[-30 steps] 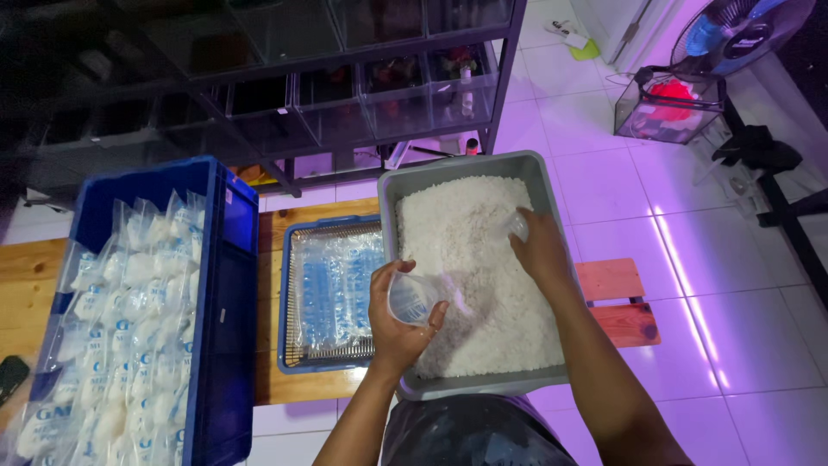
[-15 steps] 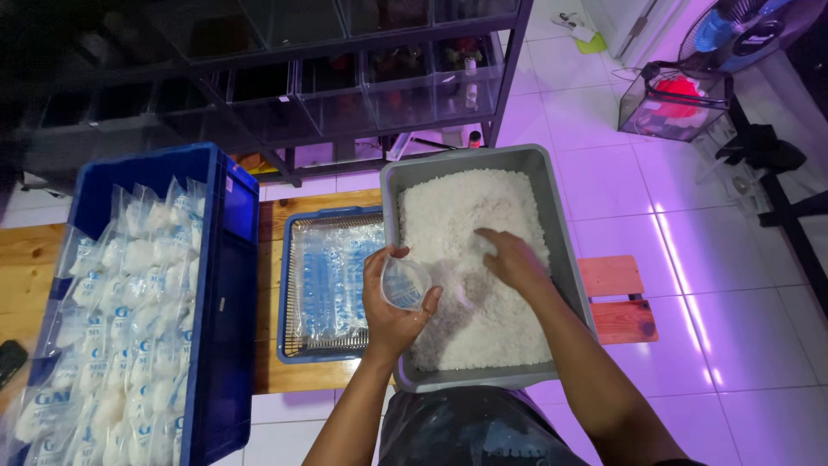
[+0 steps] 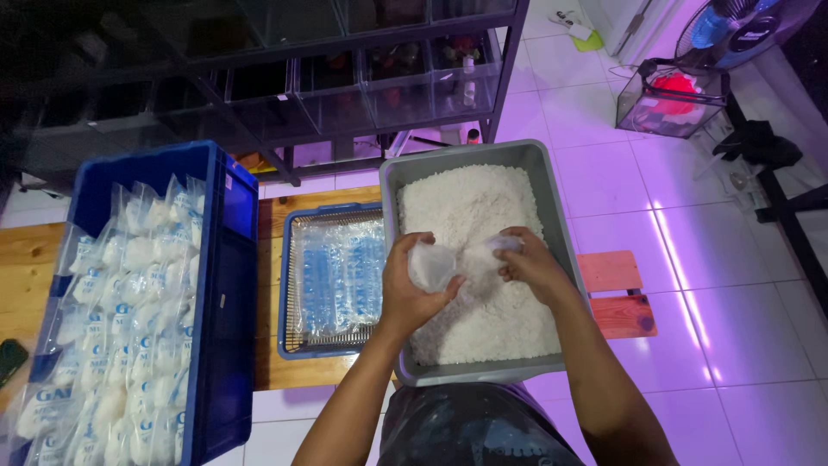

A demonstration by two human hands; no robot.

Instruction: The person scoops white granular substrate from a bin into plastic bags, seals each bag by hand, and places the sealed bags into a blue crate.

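Observation:
A grey tub (image 3: 554, 198) full of white rice (image 3: 470, 207) sits in front of me. My left hand (image 3: 405, 289) holds a clear plastic bag (image 3: 433, 266) open by its mouth, just above the rice. My right hand (image 3: 528, 266) grips a small clear cup or scoop (image 3: 504, 245) beside the bag; whether it touches the bag is unclear. Both hands hover over the middle of the tub.
A blue crate (image 3: 220, 285) on the left holds several filled, printed bags (image 3: 121, 319). A blue tray (image 3: 289, 285) with flat empty bags (image 3: 341, 272) lies between crate and tub on a wooden bench (image 3: 26, 267). Metal shelving (image 3: 328, 78) stands behind, with a fan (image 3: 742, 26) at the far right.
My right hand came back from the far part of the rice toward the bag. The left hand lifted the bag a little and stayed near the tub's middle.

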